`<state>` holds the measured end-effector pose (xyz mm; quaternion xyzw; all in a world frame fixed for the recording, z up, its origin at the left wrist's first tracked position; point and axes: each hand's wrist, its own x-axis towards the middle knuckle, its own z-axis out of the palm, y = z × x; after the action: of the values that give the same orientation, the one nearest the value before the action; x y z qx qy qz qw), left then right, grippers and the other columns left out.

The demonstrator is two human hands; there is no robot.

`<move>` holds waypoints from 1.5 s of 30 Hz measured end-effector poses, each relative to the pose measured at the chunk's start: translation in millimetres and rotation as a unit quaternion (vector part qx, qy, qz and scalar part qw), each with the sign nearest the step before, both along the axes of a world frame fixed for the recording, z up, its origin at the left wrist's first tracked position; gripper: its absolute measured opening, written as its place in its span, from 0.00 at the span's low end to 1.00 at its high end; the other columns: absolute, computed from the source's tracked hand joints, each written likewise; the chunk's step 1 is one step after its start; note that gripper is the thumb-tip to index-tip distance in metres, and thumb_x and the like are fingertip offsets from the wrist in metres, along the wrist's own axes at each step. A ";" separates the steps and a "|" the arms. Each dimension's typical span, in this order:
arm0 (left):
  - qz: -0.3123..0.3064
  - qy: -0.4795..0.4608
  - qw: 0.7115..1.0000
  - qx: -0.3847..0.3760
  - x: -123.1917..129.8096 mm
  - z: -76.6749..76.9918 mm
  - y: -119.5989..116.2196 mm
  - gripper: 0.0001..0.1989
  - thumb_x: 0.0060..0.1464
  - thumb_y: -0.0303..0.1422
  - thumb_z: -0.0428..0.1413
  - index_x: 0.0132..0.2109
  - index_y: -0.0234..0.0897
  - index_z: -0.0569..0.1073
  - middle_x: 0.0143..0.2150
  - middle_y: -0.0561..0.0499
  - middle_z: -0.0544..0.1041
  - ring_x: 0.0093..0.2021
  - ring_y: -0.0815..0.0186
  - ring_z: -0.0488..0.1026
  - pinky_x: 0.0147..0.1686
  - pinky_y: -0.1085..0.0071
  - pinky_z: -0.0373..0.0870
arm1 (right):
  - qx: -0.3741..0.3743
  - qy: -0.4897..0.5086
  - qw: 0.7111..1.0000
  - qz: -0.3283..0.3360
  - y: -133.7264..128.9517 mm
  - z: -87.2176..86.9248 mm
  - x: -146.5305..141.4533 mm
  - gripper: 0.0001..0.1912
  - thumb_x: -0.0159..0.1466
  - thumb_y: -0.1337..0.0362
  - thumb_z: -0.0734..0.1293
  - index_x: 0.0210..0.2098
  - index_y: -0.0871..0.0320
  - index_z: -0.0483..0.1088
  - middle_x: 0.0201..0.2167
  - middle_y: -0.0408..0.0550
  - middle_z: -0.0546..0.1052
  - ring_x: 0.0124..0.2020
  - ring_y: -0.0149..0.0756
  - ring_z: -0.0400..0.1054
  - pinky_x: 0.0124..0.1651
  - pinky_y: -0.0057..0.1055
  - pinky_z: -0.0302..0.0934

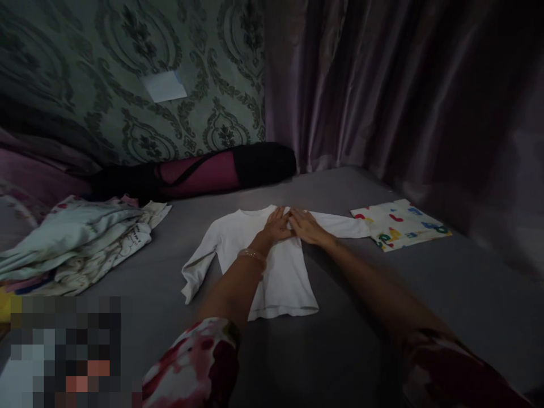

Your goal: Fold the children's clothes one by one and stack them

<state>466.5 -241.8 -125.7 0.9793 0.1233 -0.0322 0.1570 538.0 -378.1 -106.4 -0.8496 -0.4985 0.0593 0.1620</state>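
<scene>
A small white long-sleeved shirt [242, 232] lies spread out on the grey bed sheet [170, 323], its neckline toward the wall. My left hand [277, 225] rests flat on the upper right of the shirt, below the neckline; a clear bangle circles that wrist. Beside it my right hand [306, 226] lies palm down on the shirt's right shoulder, fingers stretched, its fingertips close to those of the left. The shirt's right sleeve reaches out to a folded cloth with colourful letters [403, 224]. The left sleeve bends down toward me.
On the left lies a heap of clothes [85, 238]. A long black and magenta bundle [204, 173] runs along the patterned wall [191, 68]. Purple curtains [340, 85] hang at the right. A blurred patch covers the lower left corner.
</scene>
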 end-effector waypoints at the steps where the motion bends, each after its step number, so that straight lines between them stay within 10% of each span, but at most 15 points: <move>1: -0.004 0.005 1.000 0.013 0.5 -0.2 0.4 0.44 0.55 0.48 0.54 0.71 0.32 0.47 0.73 0.38 0.43 0.72 0.53 0.38 0.69 0.61 0.38 | 0.000 0.030 1.000 0.002 9.4 -3.4 -6.8 0.34 0.71 0.53 0.43 0.69 0.66 0.48 0.70 0.56 0.51 0.70 0.42 0.42 0.69 0.43 0.37; 19: 0.003 -0.018 0.999 -0.035 0.6 -2.8 2.9 0.54 0.44 0.67 0.51 0.70 0.38 0.51 0.73 0.39 0.43 0.72 0.46 0.37 0.68 0.53 0.41 | -0.158 0.038 0.972 -0.170 -48.7 -14.0 17.8 0.33 0.69 0.44 0.41 0.71 0.45 0.41 0.73 0.47 0.38 0.71 0.55 0.29 0.64 0.66 0.26; 35: -0.002 0.017 0.999 -0.041 -5.0 6.7 -6.4 0.54 0.47 0.67 0.46 0.70 0.35 0.47 0.73 0.37 0.37 0.72 0.47 0.31 0.68 0.50 0.36 | -0.151 -0.019 0.960 -0.235 -82.9 -18.1 23.4 0.31 0.69 0.46 0.44 0.70 0.43 0.45 0.71 0.51 0.46 0.70 0.59 0.35 0.64 0.65 0.32; 45: 0.028 -0.076 0.995 -0.066 -93.8 32.7 43.4 0.35 0.56 0.48 0.53 0.65 0.33 0.61 0.67 0.38 0.60 0.68 0.54 0.55 0.63 0.64 0.57 | -0.130 -0.040 0.963 -0.231 -78.9 -19.1 22.9 0.33 0.68 0.45 0.41 0.70 0.44 0.45 0.70 0.57 0.48 0.68 0.64 0.42 0.59 0.72 0.36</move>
<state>372.7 -198.4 -93.0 0.9626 0.1361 0.0383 0.2312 560.9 -457.1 -125.5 -0.9570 -0.2831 0.0502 0.0393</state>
